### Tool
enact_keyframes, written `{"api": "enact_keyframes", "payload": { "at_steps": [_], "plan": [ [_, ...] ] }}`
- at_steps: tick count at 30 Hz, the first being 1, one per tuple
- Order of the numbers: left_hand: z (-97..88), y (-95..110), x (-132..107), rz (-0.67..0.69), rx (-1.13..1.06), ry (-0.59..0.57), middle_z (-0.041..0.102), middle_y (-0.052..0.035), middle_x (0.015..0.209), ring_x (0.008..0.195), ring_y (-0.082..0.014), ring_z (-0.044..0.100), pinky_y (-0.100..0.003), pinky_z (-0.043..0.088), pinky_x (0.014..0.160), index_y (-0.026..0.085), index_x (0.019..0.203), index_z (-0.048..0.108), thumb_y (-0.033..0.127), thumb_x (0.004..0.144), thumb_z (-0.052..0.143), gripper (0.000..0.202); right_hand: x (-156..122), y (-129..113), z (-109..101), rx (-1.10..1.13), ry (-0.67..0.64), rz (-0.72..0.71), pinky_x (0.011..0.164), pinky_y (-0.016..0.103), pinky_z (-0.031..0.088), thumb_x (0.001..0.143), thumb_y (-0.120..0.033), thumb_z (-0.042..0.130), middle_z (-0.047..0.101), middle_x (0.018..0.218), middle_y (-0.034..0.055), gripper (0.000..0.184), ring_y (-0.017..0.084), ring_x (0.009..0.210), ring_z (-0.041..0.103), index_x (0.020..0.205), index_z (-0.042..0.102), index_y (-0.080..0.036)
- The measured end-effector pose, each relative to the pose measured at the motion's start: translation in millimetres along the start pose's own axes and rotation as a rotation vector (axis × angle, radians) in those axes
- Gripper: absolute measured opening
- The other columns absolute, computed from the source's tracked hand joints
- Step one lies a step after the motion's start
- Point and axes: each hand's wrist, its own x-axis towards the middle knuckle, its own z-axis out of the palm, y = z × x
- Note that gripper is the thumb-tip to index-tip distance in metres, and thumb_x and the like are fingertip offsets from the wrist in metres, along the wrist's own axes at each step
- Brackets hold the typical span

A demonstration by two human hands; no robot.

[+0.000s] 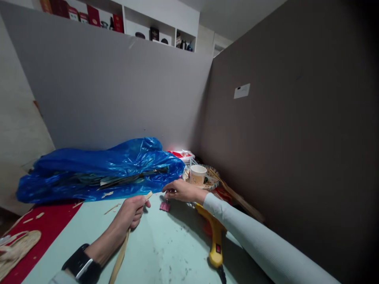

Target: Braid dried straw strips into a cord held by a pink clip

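My left hand [132, 211] is closed round a flat tan strip [121, 258]. One end pokes up past the thumb, and the long part hangs below the fist toward the near table edge. My right hand [182, 191] hovers just above several pink binder clips [165, 206] on the table. Its fingers are bent downward and look parted; whether a fingertip touches a clip's wire handle I cannot tell. Under my right forearm lies a yellow glue gun [217, 240] with a red switch and black cord, its front partly hidden.
A blue plastic bag [118, 157] with dark strips in it spans the back of the pale green tabletop [166, 252]. A paper cup [197, 174] stands in a woven tray [214, 172] at the back right. Woven pieces [20, 246] lie on red cloth [56, 221] at left. Grey partitions [133, 86] enclose the table.
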Motion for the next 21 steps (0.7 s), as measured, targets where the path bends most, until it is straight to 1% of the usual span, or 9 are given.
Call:
{"api": "enact_keyframes", "payload": {
  "at_steps": [3, 6, 9, 11, 13, 15, 18, 20, 21],
  "plan": [
    [7.1, 1.4, -6.6, -0.002, 0.003, -0.007, 0.019, 0.0174, 0.041, 0.034, 0.0006, 0.009, -0.015, 0.006, 0.034, 0.016, 0.064, 0.055, 0.050, 0.068, 0.068, 0.036, -0.1, -9.8, 11.5, 0.044, -0.010, 0.004, 0.069, 0.022, 0.042, 0.083, -0.019, 0.065, 0.074, 0.090, 0.0076, 0.015, 0.018, 0.080, 0.065, 0.094, 0.074, -0.015],
    [10.6, 2.8, -9.6, -0.010, 0.015, -0.014, 0.020, 0.0171, 0.039, 0.034, 0.0002, 0.008, -0.015, 0.006, 0.034, 0.017, 0.063, 0.055, 0.051, 0.064, 0.068, 0.036, -0.8, -16.4, 15.0, 0.082, 0.022, 0.045, 0.069, 0.023, 0.041, 0.080, -0.011, 0.062, 0.073, 0.084, 0.0095, 0.013, 0.018, 0.078, 0.063, 0.085, 0.075, -0.013],
    [13.3, 4.3, -12.5, -0.021, 0.047, -0.023, 0.032, 0.0132, 0.040, 0.034, -0.0005, 0.013, -0.016, 0.011, 0.032, 0.016, 0.063, 0.058, 0.049, 0.064, 0.067, 0.034, -3.6, -13.6, 13.6, 0.157, 0.049, 0.098, 0.067, 0.022, 0.040, 0.079, -0.009, 0.063, 0.072, 0.081, 0.0073, 0.012, 0.017, 0.075, 0.062, 0.083, 0.073, -0.013],
    [15.0, 5.1, -14.8, -0.028, 0.081, -0.028, 0.043, 0.0087, 0.044, 0.034, -0.0013, 0.019, -0.016, 0.016, 0.032, 0.015, 0.064, 0.059, 0.048, 0.064, 0.065, 0.033, -5.1, -7.3, 11.9, 0.227, 0.037, 0.127, 0.065, 0.020, 0.040, 0.077, -0.012, 0.066, 0.071, 0.079, 0.0044, 0.008, 0.015, 0.074, 0.062, 0.082, 0.073, -0.013],
    [16.6, 4.8, -16.4, -0.040, 0.126, -0.035, 0.048, 0.0062, 0.049, 0.035, -0.0022, 0.022, -0.017, 0.019, 0.032, 0.015, 0.066, 0.060, 0.048, 0.066, 0.062, 0.032, -5.9, -0.3, 10.3, 0.298, 0.006, 0.151, 0.062, 0.019, 0.041, 0.077, -0.016, 0.069, 0.070, 0.076, 0.0024, 0.006, 0.014, 0.071, 0.061, 0.081, 0.072, -0.013],
    [18.1, 3.8, -16.9, -0.055, 0.186, -0.047, 0.046, 0.0069, 0.048, 0.036, -0.0029, 0.019, -0.018, 0.016, 0.033, 0.015, 0.068, 0.061, 0.048, 0.069, 0.059, 0.033, -6.1, 5.1, 8.7, 0.360, -0.040, 0.169, 0.060, 0.018, 0.041, 0.077, -0.017, 0.069, 0.069, 0.072, 0.0015, 0.006, 0.013, 0.068, 0.061, 0.079, 0.071, -0.012],
    [21.1, 3.1, -17.2, -0.052, 0.309, -0.049, 0.033, 0.0111, 0.044, 0.037, -0.0052, 0.013, -0.021, 0.011, 0.035, 0.016, 0.072, 0.062, 0.051, 0.072, 0.052, 0.036, -6.1, 9.0, 5.8, 0.415, -0.108, 0.177, 0.056, 0.018, 0.040, 0.076, -0.019, 0.069, 0.066, 0.067, 0.0003, 0.007, 0.011, 0.062, 0.057, 0.075, 0.069, -0.012],
    [24.5, 4.8, -18.8, -0.009, 0.413, -0.025, 0.027, 0.0116, 0.044, 0.038, -0.0079, 0.016, -0.022, 0.013, 0.038, 0.017, 0.072, 0.063, 0.051, 0.074, 0.048, 0.037, -5.9, 9.2, 3.8, 0.422, -0.128, 0.176, 0.053, 0.018, 0.037, 0.076, -0.018, 0.069, 0.065, 0.066, 0.0000, 0.007, 0.010, 0.061, 0.054, 0.075, 0.069, -0.011],
    [26.8, 6.3, -20.1, 0.029, 0.472, -0.006, 0.028, 0.0101, 0.044, 0.040, -0.0095, 0.021, -0.023, 0.016, 0.041, 0.018, 0.071, 0.064, 0.050, 0.075, 0.048, 0.036, -5.7, 9.0, 2.9, 0.422, -0.133, 0.174, 0.053, 0.019, 0.037, 0.076, -0.018, 0.069, 0.065, 0.067, 0.0000, 0.007, 0.010, 0.061, 0.053, 0.075, 0.068, -0.011]
  ]
}}
